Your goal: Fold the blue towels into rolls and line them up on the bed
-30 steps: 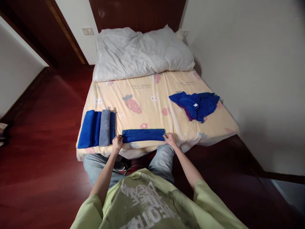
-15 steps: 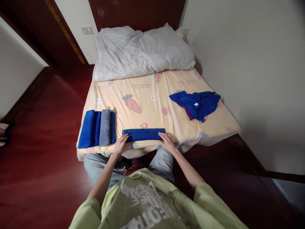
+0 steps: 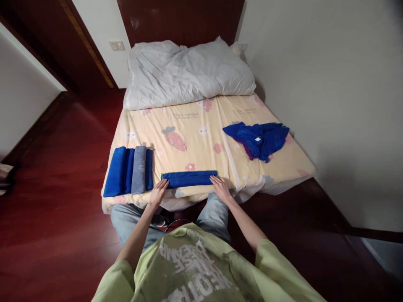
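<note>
Folded blue towel (image 3: 189, 179): a flat, soft strip at the near edge of the bed (image 3: 201, 138), long axis running left to right. Left hand (image 3: 158, 192) and right hand (image 3: 220, 188) lie flat, fingers spread, apparently touching its ends; earlier they pinched them.

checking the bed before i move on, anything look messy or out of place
One thing: a crumpled blue cloth heap lies unfolded on the bed's right side, while the row of folded towels and the flat blue towel under both hands look neat.
</note>
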`<state>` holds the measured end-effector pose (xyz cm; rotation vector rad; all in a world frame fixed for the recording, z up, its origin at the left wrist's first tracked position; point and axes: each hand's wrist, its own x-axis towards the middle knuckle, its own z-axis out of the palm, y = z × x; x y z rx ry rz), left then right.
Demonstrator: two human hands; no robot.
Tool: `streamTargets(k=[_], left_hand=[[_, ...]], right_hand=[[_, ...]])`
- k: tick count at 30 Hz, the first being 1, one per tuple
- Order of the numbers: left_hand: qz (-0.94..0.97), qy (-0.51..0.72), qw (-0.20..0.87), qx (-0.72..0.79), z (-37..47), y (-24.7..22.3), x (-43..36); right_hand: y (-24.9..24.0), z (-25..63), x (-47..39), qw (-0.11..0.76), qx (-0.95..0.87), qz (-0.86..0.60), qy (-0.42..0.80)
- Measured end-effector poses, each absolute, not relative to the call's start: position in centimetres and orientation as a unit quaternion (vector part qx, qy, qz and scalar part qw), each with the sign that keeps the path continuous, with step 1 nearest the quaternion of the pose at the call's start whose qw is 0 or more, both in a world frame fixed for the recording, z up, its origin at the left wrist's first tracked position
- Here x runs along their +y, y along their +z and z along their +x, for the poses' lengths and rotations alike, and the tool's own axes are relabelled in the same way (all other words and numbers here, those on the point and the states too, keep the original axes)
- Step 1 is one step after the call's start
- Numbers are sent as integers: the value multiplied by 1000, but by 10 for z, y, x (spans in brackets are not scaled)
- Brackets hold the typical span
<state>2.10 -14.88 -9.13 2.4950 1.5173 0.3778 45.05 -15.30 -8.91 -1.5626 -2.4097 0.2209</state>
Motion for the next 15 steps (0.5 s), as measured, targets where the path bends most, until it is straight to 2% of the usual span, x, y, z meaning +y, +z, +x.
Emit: streamTargets(k=[7, 15], left_hand=[[824, 176, 155, 515, 18, -95, -159], [773, 234, 222, 546, 13, -83, -150]], right_hand=[[-97, 447, -158, 146, -822, -549, 46], [-85, 452, -148, 195, -808, -548, 100]])
